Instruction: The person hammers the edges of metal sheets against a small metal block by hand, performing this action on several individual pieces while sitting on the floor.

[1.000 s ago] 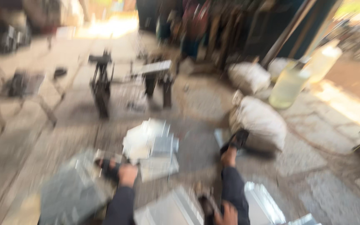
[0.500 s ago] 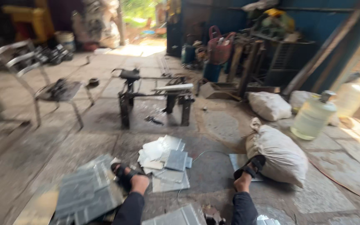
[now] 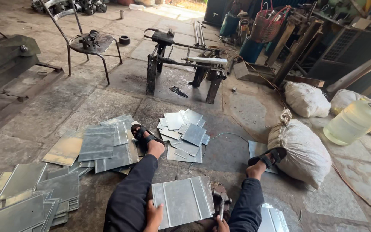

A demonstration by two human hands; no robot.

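The left hand (image 3: 153, 215) grips the lower left corner of a ribbed metal sheet (image 3: 183, 201) that lies between the person's outstretched legs on the concrete floor (image 3: 65, 107). The right hand (image 3: 220, 223), at the bottom edge of the view, is closed around the handle of a hammer (image 3: 220, 202), whose head sits just beside the sheet's right edge. A full white sack (image 3: 299, 150), tied at the top, lies against the right foot; what it holds cannot be seen. Farther right, a clear plastic jug (image 3: 353, 122) holds pale yellowish liquid. A red basket (image 3: 268, 25) stands at the back, its contents unclear.
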